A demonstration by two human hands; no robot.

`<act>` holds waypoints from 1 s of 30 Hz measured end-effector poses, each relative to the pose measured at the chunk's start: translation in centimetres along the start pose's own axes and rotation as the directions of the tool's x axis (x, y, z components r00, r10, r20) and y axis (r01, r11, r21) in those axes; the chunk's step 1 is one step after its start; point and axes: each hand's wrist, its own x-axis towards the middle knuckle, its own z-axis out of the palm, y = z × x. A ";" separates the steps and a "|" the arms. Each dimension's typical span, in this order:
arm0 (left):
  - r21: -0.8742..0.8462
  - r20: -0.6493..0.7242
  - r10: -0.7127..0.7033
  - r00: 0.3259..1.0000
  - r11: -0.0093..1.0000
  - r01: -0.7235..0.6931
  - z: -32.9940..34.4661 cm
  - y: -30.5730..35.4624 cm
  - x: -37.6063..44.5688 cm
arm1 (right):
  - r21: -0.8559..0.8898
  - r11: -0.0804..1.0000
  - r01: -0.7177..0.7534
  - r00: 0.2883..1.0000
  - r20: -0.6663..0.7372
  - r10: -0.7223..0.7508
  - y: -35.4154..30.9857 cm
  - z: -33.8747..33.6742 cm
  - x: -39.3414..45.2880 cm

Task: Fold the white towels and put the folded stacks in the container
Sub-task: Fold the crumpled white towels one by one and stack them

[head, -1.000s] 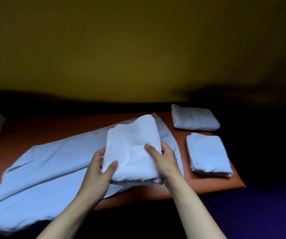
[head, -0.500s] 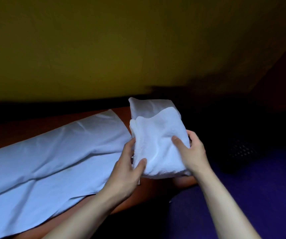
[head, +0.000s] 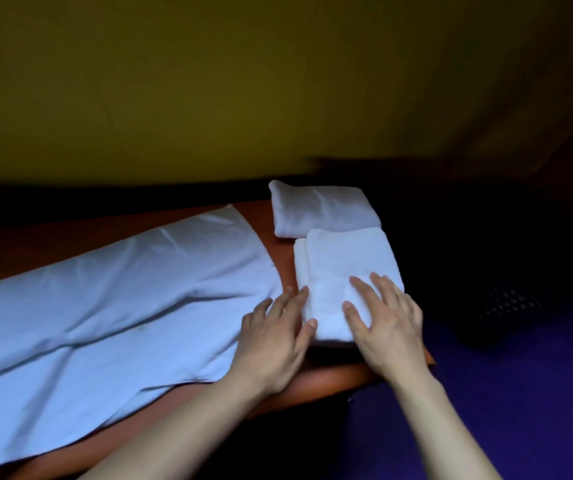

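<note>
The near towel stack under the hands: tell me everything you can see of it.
The near stack is white terry, folded into a thick rectangle with a narrower layer showing along its left edge. It lies flat at the right end of the orange table, just in front of a second folded towel. The right hand rests flat on its near part; the left hand touches its left edge with straight fingers.

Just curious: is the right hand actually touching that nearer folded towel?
Touching. The head view shows the right hand lying flat on the nearer folded towel, fingers spread across its top.
</note>
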 end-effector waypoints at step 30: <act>0.115 -0.292 -0.724 0.626 0.623 0.774 -14.7 -40.7 -19.4 | 0.079 0.887 0.455 0.855 0.239 -0.460 -26.5 11.6 -6.3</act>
